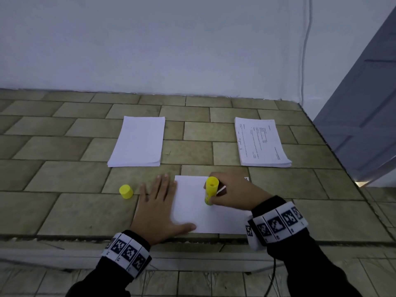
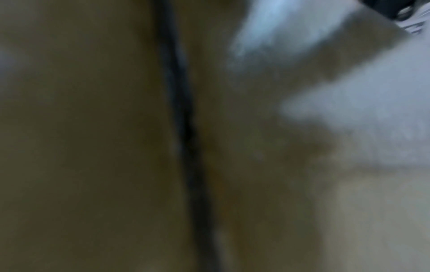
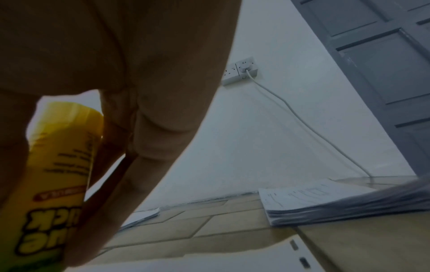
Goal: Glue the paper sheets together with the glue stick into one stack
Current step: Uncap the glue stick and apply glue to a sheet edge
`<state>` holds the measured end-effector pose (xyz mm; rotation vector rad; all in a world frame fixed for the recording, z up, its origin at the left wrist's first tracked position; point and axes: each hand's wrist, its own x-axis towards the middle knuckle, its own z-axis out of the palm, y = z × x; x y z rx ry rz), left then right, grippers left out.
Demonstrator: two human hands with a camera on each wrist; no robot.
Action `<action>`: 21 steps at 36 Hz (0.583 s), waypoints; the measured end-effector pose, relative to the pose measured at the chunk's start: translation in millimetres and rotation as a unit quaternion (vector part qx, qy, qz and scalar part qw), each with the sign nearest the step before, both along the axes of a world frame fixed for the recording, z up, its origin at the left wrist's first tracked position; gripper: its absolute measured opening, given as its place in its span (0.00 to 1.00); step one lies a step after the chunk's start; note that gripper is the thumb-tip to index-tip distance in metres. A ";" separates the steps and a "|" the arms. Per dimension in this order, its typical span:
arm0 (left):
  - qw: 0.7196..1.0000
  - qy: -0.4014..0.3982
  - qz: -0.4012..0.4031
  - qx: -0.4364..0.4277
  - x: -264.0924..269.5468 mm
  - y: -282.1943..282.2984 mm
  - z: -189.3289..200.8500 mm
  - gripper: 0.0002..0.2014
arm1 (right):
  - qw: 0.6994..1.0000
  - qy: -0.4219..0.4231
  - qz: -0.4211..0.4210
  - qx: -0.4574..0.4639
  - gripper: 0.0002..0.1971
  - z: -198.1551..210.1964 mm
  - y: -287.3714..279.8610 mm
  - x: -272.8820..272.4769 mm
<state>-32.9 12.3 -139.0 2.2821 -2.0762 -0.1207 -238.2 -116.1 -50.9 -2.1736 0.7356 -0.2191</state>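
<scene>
A white paper sheet [image 1: 192,213] lies on the tiled counter near its front edge. My right hand [image 1: 233,194] grips a yellow glue stick [image 1: 211,189] upside down, its lower end pressed on the sheet; the label shows in the right wrist view [image 3: 58,165]. My left hand [image 1: 158,209] lies flat with spread fingers on the sheet's left edge. The yellow cap [image 1: 126,191] stands on the counter left of that hand. A blank paper stack [image 1: 138,142] lies at the back centre-left, and a printed stack [image 1: 261,143] at the back right. The left wrist view is a blur.
The tiled counter [image 1: 75,146] ends at a white wall behind and a front edge near my wrists. A grey door [image 1: 364,125] stands at the right. A white cable [image 3: 302,121] runs from a wall socket [image 3: 241,70] down to the counter.
</scene>
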 end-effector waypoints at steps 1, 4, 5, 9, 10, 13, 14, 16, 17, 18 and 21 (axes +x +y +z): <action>1.000 0.002 0.000 0.001 0.0 0.0 0.0 0.63 | 1.000 0.009 -0.007 -0.007 0.07 0.8 -5.0 2.4; 1.000 0.003 0.000 0.001 -0.2 -0.2 -0.7 0.63 | 0.999 0.030 -0.030 -0.017 0.07 3.3 -18.4 8.8; 1.000 0.001 -0.001 0.001 -0.1 -0.3 -1.2 0.63 | 0.998 0.034 -0.042 -0.021 0.08 3.2 -22.5 10.3; 1.000 -0.002 -0.003 0.000 0.3 -0.6 -3.5 0.63 | 0.995 0.038 -0.083 -0.042 0.10 5.5 -32.5 14.2; 1.000 -0.001 -0.002 0.003 0.2 -0.5 -3.8 0.63 | 0.995 0.038 -0.088 -0.040 0.10 6.2 -33.4 13.4; 1.000 -0.002 0.002 0.009 -0.5 -0.5 -2.9 0.63 | 0.994 0.038 -0.099 -0.030 0.09 7.1 -32.7 4.3; 1.000 -0.004 0.002 0.010 -0.6 -0.7 -2.3 0.63 | 0.994 0.032 -0.101 -0.026 0.09 7.0 -31.1 -1.1; 1.000 -0.010 0.000 0.006 -0.7 -1.0 -1.6 0.62 | 0.995 0.004 -0.097 -0.009 0.08 4.6 -27.1 -15.0; 1.000 -0.013 0.000 0.003 -0.8 -1.0 -1.7 0.62 | 0.996 -0.009 -0.093 0.002 0.08 3.0 -24.6 -23.0; 1.000 -0.015 0.000 0.002 -0.6 -0.8 -1.9 0.62 | 0.995 -0.017 -0.093 0.011 0.08 1.0 -21.9 -31.1; 1.000 -0.017 -0.001 -0.001 -0.2 -0.6 -2.5 0.62 | 0.995 -0.013 -0.100 0.016 0.11 -2.0 -12.3 -54.4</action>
